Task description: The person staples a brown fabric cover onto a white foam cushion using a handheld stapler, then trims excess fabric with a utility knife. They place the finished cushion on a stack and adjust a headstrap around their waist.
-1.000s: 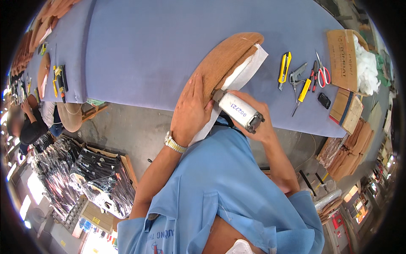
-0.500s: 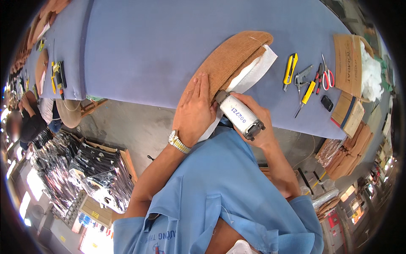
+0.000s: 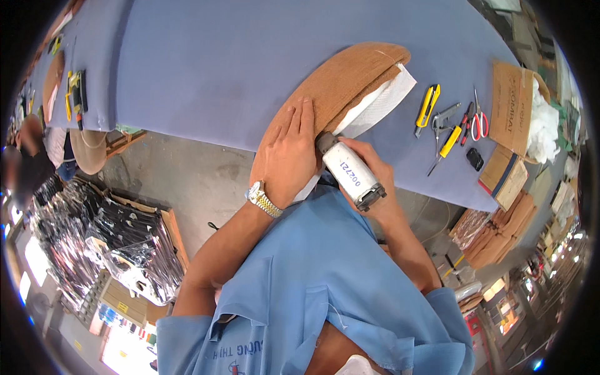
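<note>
Left hand (image 3: pixel 289 150) lies open and flat, fingers extended, on the curved brown padded piece (image 3: pixel 350 72) overhanging the near edge of the blue table (image 3: pixel 206 69), while the right hand (image 3: pixel 380 178), fingers partly hidden, is wrapped round a white cylindrical tool (image 3: pixel 351 172) seemingly touching the piece.

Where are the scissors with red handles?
In the head view, the scissors lie toward the right of the blue table, between the red-and-black tool and the cardboard box.
</note>
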A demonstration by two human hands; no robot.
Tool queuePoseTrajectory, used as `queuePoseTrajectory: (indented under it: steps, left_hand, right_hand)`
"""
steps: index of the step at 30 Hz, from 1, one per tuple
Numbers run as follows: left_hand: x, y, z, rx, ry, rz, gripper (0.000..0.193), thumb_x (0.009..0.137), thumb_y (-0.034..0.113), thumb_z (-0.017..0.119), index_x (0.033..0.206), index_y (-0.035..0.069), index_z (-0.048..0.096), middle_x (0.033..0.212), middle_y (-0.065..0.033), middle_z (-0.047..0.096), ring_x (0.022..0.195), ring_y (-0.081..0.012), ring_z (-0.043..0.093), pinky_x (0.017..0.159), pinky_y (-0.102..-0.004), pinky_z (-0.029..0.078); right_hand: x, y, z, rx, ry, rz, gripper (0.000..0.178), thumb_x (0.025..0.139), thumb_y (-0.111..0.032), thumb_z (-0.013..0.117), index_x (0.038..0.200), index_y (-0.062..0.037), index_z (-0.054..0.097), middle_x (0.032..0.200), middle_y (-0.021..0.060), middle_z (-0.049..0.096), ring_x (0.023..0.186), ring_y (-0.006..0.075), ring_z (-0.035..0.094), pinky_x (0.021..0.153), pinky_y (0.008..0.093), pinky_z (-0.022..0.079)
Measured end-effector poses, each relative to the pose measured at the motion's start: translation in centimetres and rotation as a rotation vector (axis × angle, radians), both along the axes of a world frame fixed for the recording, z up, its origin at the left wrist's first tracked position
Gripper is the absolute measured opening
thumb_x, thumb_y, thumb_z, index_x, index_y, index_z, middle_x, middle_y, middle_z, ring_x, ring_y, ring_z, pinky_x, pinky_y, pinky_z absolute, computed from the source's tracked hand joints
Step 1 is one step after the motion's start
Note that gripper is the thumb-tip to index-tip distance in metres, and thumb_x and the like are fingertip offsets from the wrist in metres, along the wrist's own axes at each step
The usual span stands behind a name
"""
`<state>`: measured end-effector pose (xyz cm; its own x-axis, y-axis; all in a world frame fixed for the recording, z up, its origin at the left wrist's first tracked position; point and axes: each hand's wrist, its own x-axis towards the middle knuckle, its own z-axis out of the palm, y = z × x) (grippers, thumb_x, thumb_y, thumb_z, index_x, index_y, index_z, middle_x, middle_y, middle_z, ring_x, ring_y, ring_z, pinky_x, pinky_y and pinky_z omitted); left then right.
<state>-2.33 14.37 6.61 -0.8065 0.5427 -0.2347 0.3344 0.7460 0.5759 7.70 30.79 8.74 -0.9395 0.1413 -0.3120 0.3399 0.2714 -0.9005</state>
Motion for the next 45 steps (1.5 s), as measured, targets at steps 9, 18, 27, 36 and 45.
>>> queuePoseTrajectory:
  steps: [9, 18, 27, 36, 45]
  left_hand:
    - [-4.3, -4.8, -2.8, 0.537, -0.501, -0.326, 0.081, 0.099, 0.033, 0.067, 0.164, 0.006, 0.027, 0.169, -0.0210, 0.026, 0.159, -0.0342, 0.021, 0.129, -0.0441, 0.021]
    - [-2.5, -4.9, -8.4, 0.356, -0.610, 0.028, 0.072, 0.111, 0.055, 0.031, 0.166, 0.011, 0.023, 0.174, -0.0195, 0.007, 0.162, -0.0326, 0.000, 0.130, -0.0458, 0.006]
    - [1.4, -3.5, -1.2, 0.217, -0.055, -0.111, 0.079, 0.101, 0.039, 0.061, 0.159, -0.005, 0.030, 0.163, -0.0263, 0.036, 0.155, -0.0398, 0.028, 0.127, -0.0458, 0.025]
    - [2.1, -3.0, -0.1, -0.006, -0.043, -0.020, 0.081, 0.094, 0.028, 0.070, 0.157, -0.007, 0.032, 0.159, -0.0238, 0.044, 0.148, -0.0379, 0.043, 0.120, -0.0433, 0.037]
    - [2.5, -2.8, -0.8, -0.041, 0.007, -0.029, 0.087, 0.088, 0.020, 0.076, 0.159, -0.003, 0.030, 0.161, -0.0232, 0.041, 0.148, -0.0370, 0.042, 0.117, -0.0475, 0.043]
  right_hand:
    - [0.6, 1.3, -0.2, 0.025, 0.154, 0.058, 0.059, 0.078, -0.004, 0.075, 0.135, -0.0097, 0.062, 0.117, 0.0161, 0.074, 0.106, 0.0346, 0.073, 0.092, 0.0372, 0.056]
    - [1.9, 1.3, -1.3, 0.039, 0.152, 0.046, 0.058, 0.078, -0.008, 0.074, 0.135, -0.0062, 0.062, 0.117, 0.0158, 0.073, 0.106, 0.0279, 0.073, 0.094, 0.0352, 0.055]
    - [1.2, 1.0, -1.6, 0.093, 0.222, 0.037, 0.062, 0.076, -0.007, 0.076, 0.136, -0.0091, 0.062, 0.117, 0.0166, 0.073, 0.105, 0.0330, 0.074, 0.088, 0.0362, 0.058]
    - [2.3, 0.3, -1.2, 0.037, 0.169, 0.027, 0.067, 0.074, -0.011, 0.080, 0.138, -0.0067, 0.063, 0.124, 0.0169, 0.072, 0.106, 0.0329, 0.074, 0.088, 0.0350, 0.058]
    - [0.9, 0.3, -0.2, 0.009, 0.091, 0.078, 0.059, 0.080, -0.006, 0.075, 0.137, -0.0057, 0.062, 0.121, 0.0150, 0.073, 0.104, 0.0258, 0.075, 0.088, 0.0327, 0.058]
